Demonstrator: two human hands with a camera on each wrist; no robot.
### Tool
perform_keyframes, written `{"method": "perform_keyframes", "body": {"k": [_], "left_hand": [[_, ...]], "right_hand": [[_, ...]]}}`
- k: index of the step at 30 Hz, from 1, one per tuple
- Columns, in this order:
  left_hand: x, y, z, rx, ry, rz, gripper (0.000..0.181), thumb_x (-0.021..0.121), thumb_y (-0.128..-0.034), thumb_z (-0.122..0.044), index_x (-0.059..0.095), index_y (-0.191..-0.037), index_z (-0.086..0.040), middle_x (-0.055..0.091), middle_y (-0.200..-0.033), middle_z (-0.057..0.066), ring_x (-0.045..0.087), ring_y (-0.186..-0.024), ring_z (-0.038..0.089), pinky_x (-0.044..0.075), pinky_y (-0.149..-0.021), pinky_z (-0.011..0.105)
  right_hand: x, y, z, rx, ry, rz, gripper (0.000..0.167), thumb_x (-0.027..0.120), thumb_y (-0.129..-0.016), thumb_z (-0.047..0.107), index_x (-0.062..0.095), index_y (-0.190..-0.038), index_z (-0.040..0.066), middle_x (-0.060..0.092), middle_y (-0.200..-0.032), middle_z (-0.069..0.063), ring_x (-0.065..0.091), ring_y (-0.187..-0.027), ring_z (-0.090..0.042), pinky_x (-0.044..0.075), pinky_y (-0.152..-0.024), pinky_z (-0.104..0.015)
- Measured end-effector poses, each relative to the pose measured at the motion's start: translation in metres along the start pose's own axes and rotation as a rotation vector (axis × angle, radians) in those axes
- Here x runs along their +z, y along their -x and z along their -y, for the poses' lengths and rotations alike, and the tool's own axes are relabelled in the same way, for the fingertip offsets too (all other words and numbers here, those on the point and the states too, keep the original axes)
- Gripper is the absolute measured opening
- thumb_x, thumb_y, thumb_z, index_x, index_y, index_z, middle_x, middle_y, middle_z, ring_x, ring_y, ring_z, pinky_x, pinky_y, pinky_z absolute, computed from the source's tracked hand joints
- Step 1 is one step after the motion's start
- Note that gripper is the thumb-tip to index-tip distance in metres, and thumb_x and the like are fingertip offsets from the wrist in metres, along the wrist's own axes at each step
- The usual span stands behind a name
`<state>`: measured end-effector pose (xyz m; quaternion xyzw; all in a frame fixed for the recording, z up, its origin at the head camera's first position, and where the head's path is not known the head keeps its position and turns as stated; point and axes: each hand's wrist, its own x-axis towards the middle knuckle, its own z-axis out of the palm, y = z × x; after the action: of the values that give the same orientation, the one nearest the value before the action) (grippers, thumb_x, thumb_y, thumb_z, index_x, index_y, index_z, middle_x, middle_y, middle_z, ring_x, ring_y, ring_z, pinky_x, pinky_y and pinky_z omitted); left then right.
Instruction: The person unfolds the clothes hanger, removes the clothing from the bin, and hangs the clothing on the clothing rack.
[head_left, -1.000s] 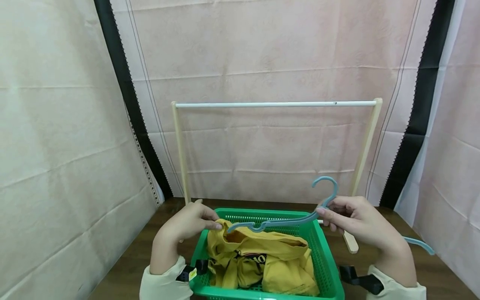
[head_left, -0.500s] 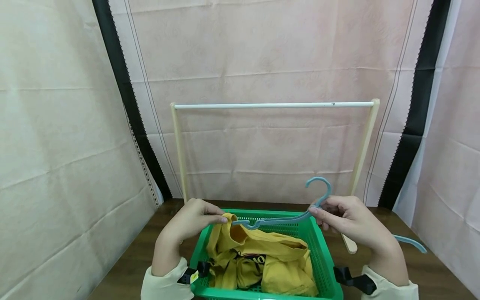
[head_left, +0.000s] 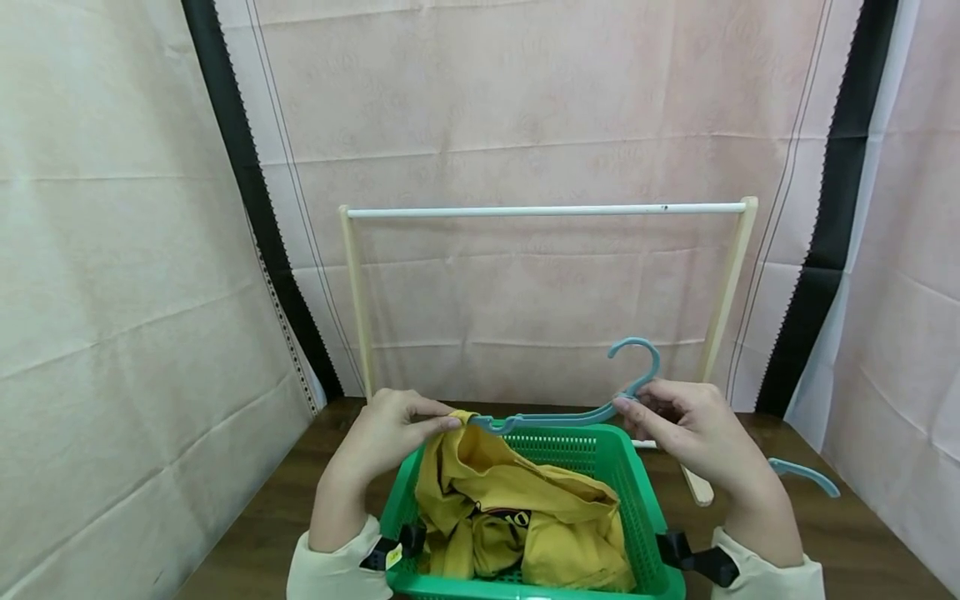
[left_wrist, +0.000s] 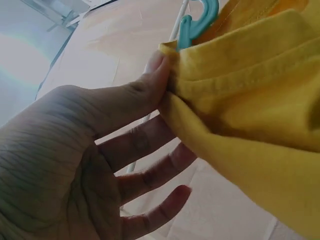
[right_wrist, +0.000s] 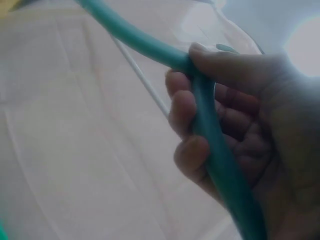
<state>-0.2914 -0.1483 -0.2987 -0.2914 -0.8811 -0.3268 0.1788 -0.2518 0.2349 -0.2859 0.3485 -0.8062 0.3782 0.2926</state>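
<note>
A yellow garment [head_left: 517,492] with a dark printed patch lies bunched in a green basket [head_left: 651,508]. My left hand [head_left: 390,429] pinches the garment's edge at the basket's far left corner and lifts it; in the left wrist view the thumb presses the yellow cloth [left_wrist: 240,70] against the index finger. A blue clothes hanger [head_left: 570,419] is in my right hand [head_left: 686,425], its hook pointing up. Its left end meets the lifted cloth and tucks inside the edge. In the right wrist view, thumb and curled fingers grip the hanger [right_wrist: 210,130] near its middle.
Behind the basket stands a rack with a white rail [head_left: 540,212] and cream posts; one rack foot [head_left: 699,487] shows right of the basket. Another blue hanger [head_left: 806,475] lies on the brown table [head_left: 255,533] at the right. Pale cloth walls surround the table.
My left hand has raised the garment's edge. My right hand has brought the hanger left and slightly up, so its left end now reaches into the cloth.
</note>
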Motion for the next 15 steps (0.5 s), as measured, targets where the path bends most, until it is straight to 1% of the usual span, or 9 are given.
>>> {"method": "perform_keyframes", "body": {"k": [2, 5, 9, 13, 15], "left_hand": [[0.001, 0.000, 0.000, 0.002, -0.023, -0.037, 0.013, 0.073, -0.0924, -0.037, 0.081, -0.099, -0.030, 0.073, -0.092, -0.015, 0.067, -0.084, 0.004, 0.055, -0.069, 0.028], [0.003, -0.001, -0.004, 0.029, -0.038, -0.091, 0.008, 0.076, -0.0910, -0.034, 0.081, -0.096, -0.032, 0.071, -0.088, -0.018, 0.064, -0.080, 0.002, 0.054, -0.066, 0.027], [0.009, -0.004, -0.011, 0.090, -0.032, -0.124, 0.004, 0.078, -0.0894, -0.032, 0.081, -0.092, -0.034, 0.068, -0.083, -0.022, 0.060, -0.074, 0.000, 0.051, -0.060, 0.026], [0.016, -0.007, -0.017, 0.163, -0.029, -0.154, 0.004, 0.078, -0.0885, -0.032, 0.081, -0.091, -0.032, 0.069, -0.082, -0.021, 0.060, -0.072, -0.001, 0.050, -0.058, 0.025], [0.018, -0.008, -0.020, 0.190, -0.032, -0.158, 0.005, 0.078, -0.0888, -0.032, 0.081, -0.092, -0.031, 0.069, -0.083, -0.021, 0.060, -0.072, -0.001, 0.049, -0.058, 0.024]], "right_hand": [[0.001, 0.000, 0.000, 0.017, 0.004, -0.008, 0.016, 0.071, -0.093, 0.002, 0.073, -0.090, 0.017, 0.069, -0.073, 0.011, 0.066, -0.062, -0.008, 0.054, -0.054, -0.026], [0.003, 0.000, -0.001, -0.006, -0.021, -0.016, 0.017, 0.071, -0.092, -0.001, 0.073, -0.092, 0.015, 0.069, -0.073, 0.010, 0.066, -0.061, -0.008, 0.054, -0.053, -0.026], [0.011, -0.003, 0.000, -0.060, -0.047, -0.012, 0.023, 0.070, -0.091, -0.004, 0.073, -0.094, 0.018, 0.065, -0.069, 0.010, 0.060, -0.056, -0.007, 0.048, -0.047, -0.022], [0.022, -0.010, 0.007, -0.082, -0.038, -0.006, 0.023, 0.072, -0.092, 0.000, 0.072, -0.094, 0.024, 0.062, -0.068, 0.010, 0.056, -0.054, -0.005, 0.044, -0.046, -0.021], [0.026, -0.012, 0.009, -0.099, -0.032, -0.002, 0.024, 0.073, -0.092, 0.002, 0.072, -0.094, 0.026, 0.062, -0.068, 0.011, 0.054, -0.053, -0.005, 0.043, -0.046, -0.020]]}}
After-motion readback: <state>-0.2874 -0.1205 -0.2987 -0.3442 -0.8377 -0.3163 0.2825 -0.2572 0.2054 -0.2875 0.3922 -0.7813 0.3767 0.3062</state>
